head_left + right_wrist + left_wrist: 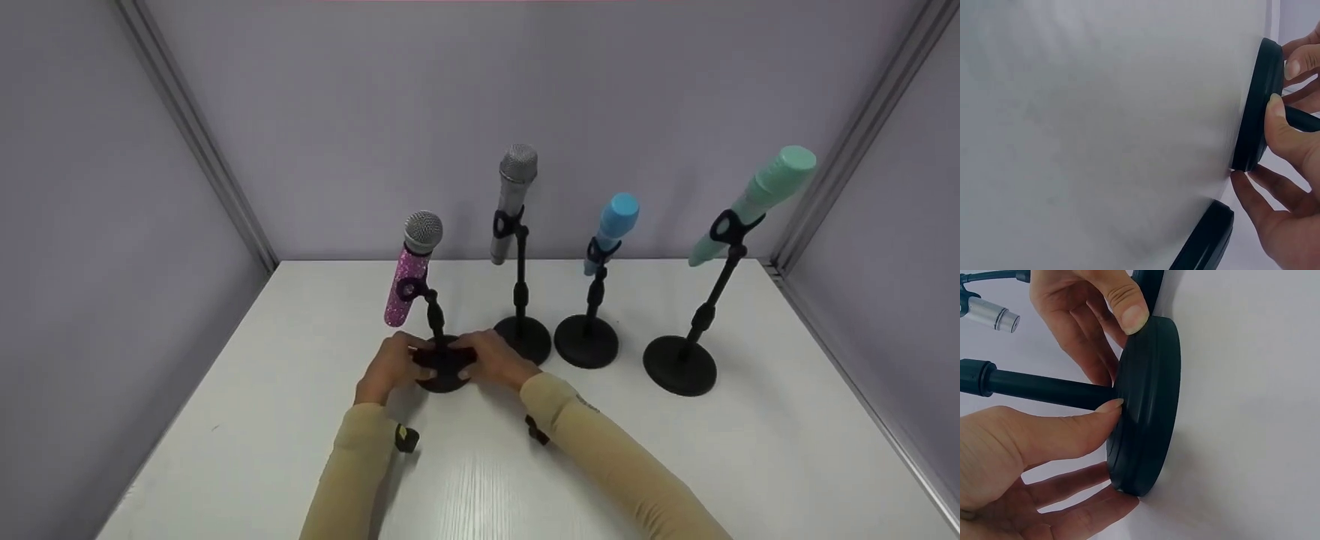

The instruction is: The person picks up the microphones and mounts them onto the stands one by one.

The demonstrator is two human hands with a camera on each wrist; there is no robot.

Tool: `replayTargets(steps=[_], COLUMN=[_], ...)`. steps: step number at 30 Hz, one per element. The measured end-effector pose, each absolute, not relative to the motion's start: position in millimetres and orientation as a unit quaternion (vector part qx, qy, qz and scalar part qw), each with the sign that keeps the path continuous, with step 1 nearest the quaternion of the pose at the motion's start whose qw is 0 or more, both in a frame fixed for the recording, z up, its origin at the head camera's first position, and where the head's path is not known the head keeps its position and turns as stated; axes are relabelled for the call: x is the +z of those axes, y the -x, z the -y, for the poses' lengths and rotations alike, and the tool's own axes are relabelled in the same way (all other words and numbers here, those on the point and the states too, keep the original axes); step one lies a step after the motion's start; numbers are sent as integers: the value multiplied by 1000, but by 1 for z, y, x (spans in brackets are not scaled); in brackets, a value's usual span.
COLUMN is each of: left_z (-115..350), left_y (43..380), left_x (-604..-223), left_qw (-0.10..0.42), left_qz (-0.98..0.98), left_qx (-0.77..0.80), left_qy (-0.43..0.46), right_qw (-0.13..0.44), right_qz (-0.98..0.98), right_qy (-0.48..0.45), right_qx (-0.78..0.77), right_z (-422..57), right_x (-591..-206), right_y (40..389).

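Observation:
A black desktop microphone stand holds a glittery pink microphone (409,271) with a silver mesh head, tilted in its clip. My left hand (391,365) grips the left side of the stand's round base (444,384). On the opposite side, my right hand (493,355) holds the same base. In the left wrist view, the left thumb (1067,436) lies on top of the disc beside the pole, with fingers at its rim. The right wrist view shows the right thumb (1282,129) on the disc's upper face and fingertips at its edge.
To the right stand more black stands, bearing a silver microphone (514,184), a blue microphone (618,217) and a mint-green microphone (772,184). The silver one's base (534,341) is close beside my right hand. Grey panels (360,112) border the white table (247,420).

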State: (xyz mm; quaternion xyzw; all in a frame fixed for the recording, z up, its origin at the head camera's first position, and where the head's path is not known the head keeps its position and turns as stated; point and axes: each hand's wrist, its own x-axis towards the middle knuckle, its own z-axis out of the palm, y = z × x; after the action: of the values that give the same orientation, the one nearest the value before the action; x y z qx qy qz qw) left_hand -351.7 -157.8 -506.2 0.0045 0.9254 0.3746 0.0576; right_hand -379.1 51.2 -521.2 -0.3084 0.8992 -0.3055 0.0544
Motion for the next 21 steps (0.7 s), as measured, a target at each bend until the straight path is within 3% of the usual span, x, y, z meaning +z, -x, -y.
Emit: replayTargets(steps=[21], left_z=[158], left_y=[352], left_x=[-507], left_qw=[57], left_qz=[-924], left_qx=[378], left_qy=[-7], right_qw=[44], right_qz=[-898], right_qy=[323], right_qx=[-296], right_z=[-52], right_x=[-522], right_y=[381])
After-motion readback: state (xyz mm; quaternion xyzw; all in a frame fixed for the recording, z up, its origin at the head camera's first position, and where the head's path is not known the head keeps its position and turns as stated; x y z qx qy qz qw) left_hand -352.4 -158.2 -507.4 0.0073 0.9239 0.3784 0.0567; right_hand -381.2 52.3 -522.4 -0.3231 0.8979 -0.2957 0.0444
